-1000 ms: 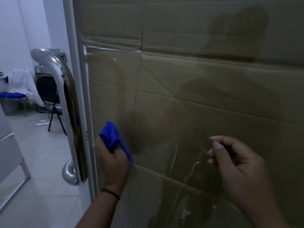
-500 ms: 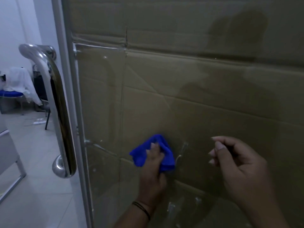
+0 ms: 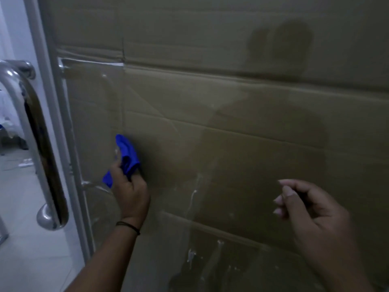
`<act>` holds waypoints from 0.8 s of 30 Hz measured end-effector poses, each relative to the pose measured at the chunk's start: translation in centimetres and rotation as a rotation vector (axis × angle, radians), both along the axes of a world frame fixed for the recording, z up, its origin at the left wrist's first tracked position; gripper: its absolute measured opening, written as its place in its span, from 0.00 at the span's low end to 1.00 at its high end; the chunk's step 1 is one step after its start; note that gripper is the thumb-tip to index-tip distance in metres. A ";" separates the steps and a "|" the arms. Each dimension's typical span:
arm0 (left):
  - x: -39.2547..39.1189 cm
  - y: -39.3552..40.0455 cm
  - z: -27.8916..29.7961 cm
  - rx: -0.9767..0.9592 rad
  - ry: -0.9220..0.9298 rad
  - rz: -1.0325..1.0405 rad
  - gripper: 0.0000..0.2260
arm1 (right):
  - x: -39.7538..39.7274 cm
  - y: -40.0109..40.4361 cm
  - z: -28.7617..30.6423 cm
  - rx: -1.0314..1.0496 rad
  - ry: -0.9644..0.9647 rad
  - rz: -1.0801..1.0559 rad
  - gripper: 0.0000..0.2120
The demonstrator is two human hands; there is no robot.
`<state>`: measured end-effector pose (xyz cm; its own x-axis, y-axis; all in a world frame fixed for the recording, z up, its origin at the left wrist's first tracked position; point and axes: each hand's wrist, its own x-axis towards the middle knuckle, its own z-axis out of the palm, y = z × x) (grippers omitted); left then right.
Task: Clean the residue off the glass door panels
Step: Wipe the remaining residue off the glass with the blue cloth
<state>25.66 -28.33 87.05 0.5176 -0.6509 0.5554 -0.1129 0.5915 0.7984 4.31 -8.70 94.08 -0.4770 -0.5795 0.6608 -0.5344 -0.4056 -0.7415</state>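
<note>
Left hand [image 3: 130, 192] gripping blue cloth [image 3: 126, 154] against glass door panel [image 3: 231, 144] near its left edge, right hand [image 3: 305, 209] loosely curled, holding nothing visible, white residue streaks [image 3: 194, 194] between them

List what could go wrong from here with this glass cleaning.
1. The left hand wipes the blue cloth near the door edge, away from the white streaks, so the residue may get missed.
2. Pressing near the edge could swing the door; the metal handle is not held.
3. The right hand is close to the glass and may smudge it.
</note>
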 end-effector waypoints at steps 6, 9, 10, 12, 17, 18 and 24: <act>-6.7 2.2 -2.5 -0.164 -0.188 -0.039 0.27 | -2.0 1.6 -0.3 -0.005 0.005 -0.071 0.12; -10.9 5.5 -4.1 -0.277 -0.396 -0.148 0.26 | -2.4 1.9 -0.4 -0.017 0.003 -0.095 0.11; -12.0 6.7 -4.4 -0.306 -0.460 -0.200 0.27 | -2.3 1.9 -0.3 -0.021 -0.001 -0.091 0.11; -13.4 9.0 -4.6 -0.332 -0.504 -0.297 0.29 | -1.9 1.7 -0.3 -0.018 -0.010 -0.075 0.11; -11.0 11.1 -1.7 -0.046 0.225 -0.421 0.18 | -1.3 1.7 -0.3 -0.018 -0.036 -0.040 0.11; -9.5 10.4 -1.1 -0.006 0.328 -0.355 0.15 | -1.3 1.8 -0.3 -0.020 -0.041 -0.042 0.11; -2.5 3.7 -1.5 0.040 0.094 -0.082 0.19 | -2.4 2.9 -0.4 -0.007 -0.067 -0.074 0.11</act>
<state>23.18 -24.58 85.57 0.5103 -0.7135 0.4800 0.0107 0.5634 0.8261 1.95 -5.75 93.68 -0.5617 -0.5365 0.6298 -0.5123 -0.3722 -0.7740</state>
